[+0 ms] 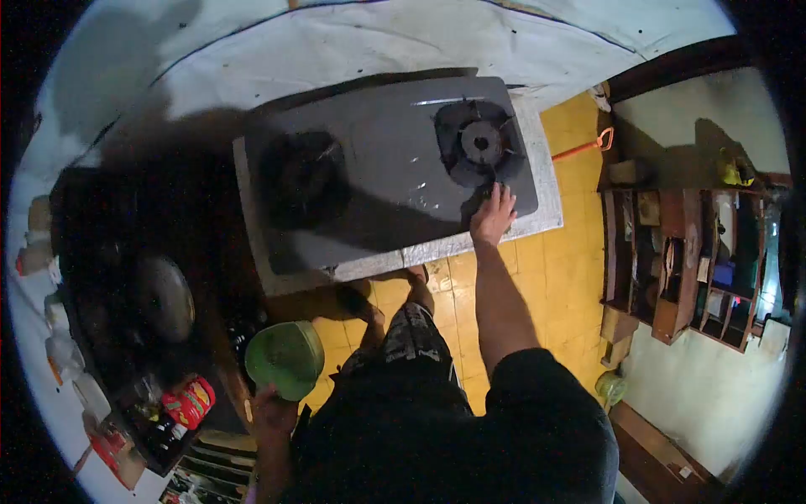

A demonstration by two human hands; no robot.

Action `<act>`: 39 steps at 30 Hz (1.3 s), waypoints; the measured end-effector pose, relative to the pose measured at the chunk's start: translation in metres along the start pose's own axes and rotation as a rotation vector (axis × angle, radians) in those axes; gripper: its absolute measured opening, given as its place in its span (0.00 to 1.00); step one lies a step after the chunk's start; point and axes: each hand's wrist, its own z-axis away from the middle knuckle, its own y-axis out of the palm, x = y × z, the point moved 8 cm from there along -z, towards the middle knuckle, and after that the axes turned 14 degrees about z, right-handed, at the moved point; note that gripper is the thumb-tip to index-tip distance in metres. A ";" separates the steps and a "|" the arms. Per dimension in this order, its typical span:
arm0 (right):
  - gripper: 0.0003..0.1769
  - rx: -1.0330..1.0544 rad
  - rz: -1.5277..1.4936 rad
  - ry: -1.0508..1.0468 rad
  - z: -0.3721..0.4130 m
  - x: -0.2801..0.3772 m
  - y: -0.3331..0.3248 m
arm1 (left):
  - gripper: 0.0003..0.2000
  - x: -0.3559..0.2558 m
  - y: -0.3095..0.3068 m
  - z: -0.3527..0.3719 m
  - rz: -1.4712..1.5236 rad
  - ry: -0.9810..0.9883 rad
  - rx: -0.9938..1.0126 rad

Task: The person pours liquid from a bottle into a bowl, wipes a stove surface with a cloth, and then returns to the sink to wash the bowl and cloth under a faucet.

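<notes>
My left hand (273,412) grips the rim of a green plastic bowl (304,349), held low at my left side beside the dark counter. Ahead of me is a grey two-burner gas stove (386,160). My right hand (494,217) reaches to its front right part, fingers stretched out and resting near the edge of the right burner (481,143). Nothing shows in that hand, though its underside is hidden. Deep shadow covers the left burner (304,176). Small shiny spots lie on the stove top between the burners.
The stove stands on a silvery-covered table (550,206). On the dark left counter are a round metal lid (166,298) and a red packet (191,401). A wooden shelf (676,260) hangs at the right. An orange-handled tool (579,151) is beyond the yellow tiled floor (558,277).
</notes>
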 end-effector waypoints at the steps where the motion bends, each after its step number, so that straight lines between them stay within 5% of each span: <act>1: 0.27 -0.004 -0.010 0.008 -0.007 -0.005 0.000 | 0.35 0.004 0.002 -0.008 -0.009 0.006 0.008; 3: 0.27 -0.070 0.003 0.167 -0.020 -0.039 -0.004 | 0.35 0.015 0.003 -0.022 0.034 -0.062 0.074; 4: 0.28 -0.312 -0.101 0.000 -0.029 -0.054 -0.006 | 0.35 0.016 0.015 -0.028 0.025 -0.058 0.081; 5: 0.30 -0.052 0.002 0.103 -0.046 -0.070 0.004 | 0.35 0.021 0.026 -0.033 0.017 -0.068 0.083; 7: 0.27 -0.049 -0.240 0.024 -0.081 -0.098 0.014 | 0.35 0.035 0.045 -0.038 0.013 -0.093 0.077; 9: 0.21 0.257 -0.320 0.120 -0.116 -0.127 0.030 | 0.35 0.047 0.063 -0.043 0.016 -0.116 0.071; 10: 0.18 0.246 -0.417 0.065 -0.136 -0.130 0.022 | 0.35 0.051 0.072 -0.049 0.023 -0.106 0.074; 13: 0.17 0.304 -0.852 0.409 -0.198 -0.111 -0.016 | 0.35 0.065 0.092 -0.066 0.020 -0.103 0.105; 15: 0.18 0.135 -1.065 0.233 -0.250 -0.086 -0.012 | 0.36 0.071 0.099 -0.073 0.011 -0.112 0.085; 20: 0.17 0.167 -0.797 -0.104 -0.339 0.013 0.033 | 0.37 0.076 0.116 -0.074 0.021 -0.067 0.027; 22: 0.15 0.382 -0.154 -0.224 -0.337 0.061 0.064 | 0.38 0.074 0.118 -0.073 0.022 -0.020 0.014; 24: 0.13 0.242 -0.237 -0.435 -0.320 0.115 0.076 | 0.38 0.077 0.110 -0.075 0.061 -0.037 -0.006; 26: 0.14 0.472 -0.154 -0.479 -0.284 0.190 0.057 | 0.38 0.077 0.106 -0.074 0.071 -0.002 -0.013; 29: 0.12 0.516 -0.020 -0.614 -0.213 0.291 0.058 | 0.38 0.079 0.098 -0.079 0.060 0.013 0.009; 30: 0.12 0.352 -0.089 -0.925 -0.180 0.322 0.045 | 0.38 0.082 0.100 -0.082 0.042 0.002 0.040; 32: 0.11 0.184 -0.064 -1.149 -0.134 0.355 0.011 | 0.37 0.085 0.107 -0.084 0.051 0.012 0.011; 35: 0.12 0.309 -0.019 -0.851 -0.169 0.322 0.062 | 0.36 0.080 0.118 -0.080 0.061 0.034 -0.014; 36: 0.13 0.484 -0.105 -0.910 -0.201 0.295 0.087 | 0.35 0.078 0.122 -0.078 0.069 0.041 -0.003; 37: 0.14 0.498 0.017 -0.798 -0.233 0.261 0.003 | 0.35 0.076 0.125 -0.076 0.077 0.051 -0.004; 38: 0.13 0.459 0.006 -0.626 -0.274 0.211 0.060 | 0.35 0.076 0.132 -0.074 0.134 0.027 0.048; 39: 0.12 0.656 0.097 -0.654 -0.305 0.173 0.072 | 0.34 0.078 0.137 -0.073 0.193 0.010 0.100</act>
